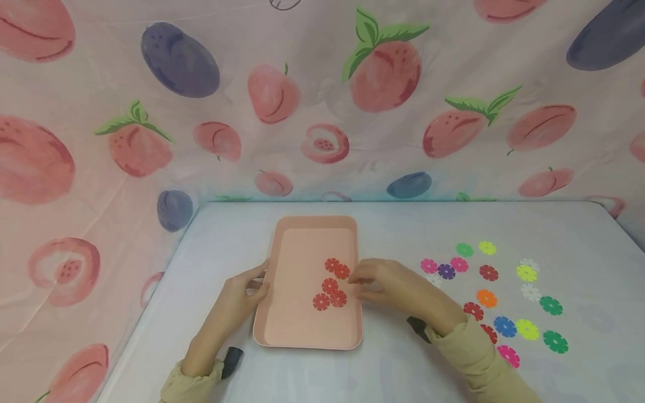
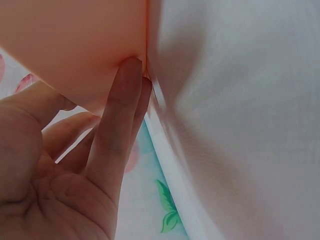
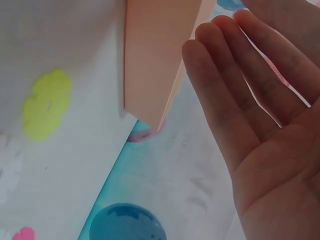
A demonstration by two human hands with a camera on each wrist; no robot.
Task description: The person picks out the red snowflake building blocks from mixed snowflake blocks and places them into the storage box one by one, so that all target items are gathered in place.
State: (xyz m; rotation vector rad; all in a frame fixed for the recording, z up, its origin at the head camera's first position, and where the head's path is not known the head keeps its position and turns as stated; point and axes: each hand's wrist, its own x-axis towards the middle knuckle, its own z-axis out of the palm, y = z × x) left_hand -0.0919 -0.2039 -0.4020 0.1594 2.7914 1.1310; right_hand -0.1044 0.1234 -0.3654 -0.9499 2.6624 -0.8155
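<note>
Beside your right hand (image 1: 389, 281), fingers extended, red discs (image 1: 330, 282) lay in the pink tray (image 1: 292, 280) your left hand (image 1: 238, 292) pinched.

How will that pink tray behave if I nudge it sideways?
The pink tray looks fairly stiff: its raised walls appear unbent where the left hand touches one. It seems unlikely to tip, given its broad, flat floor and low sides. A quick push might shift the red discs, which lie flat with nothing visible pinning them.
</note>
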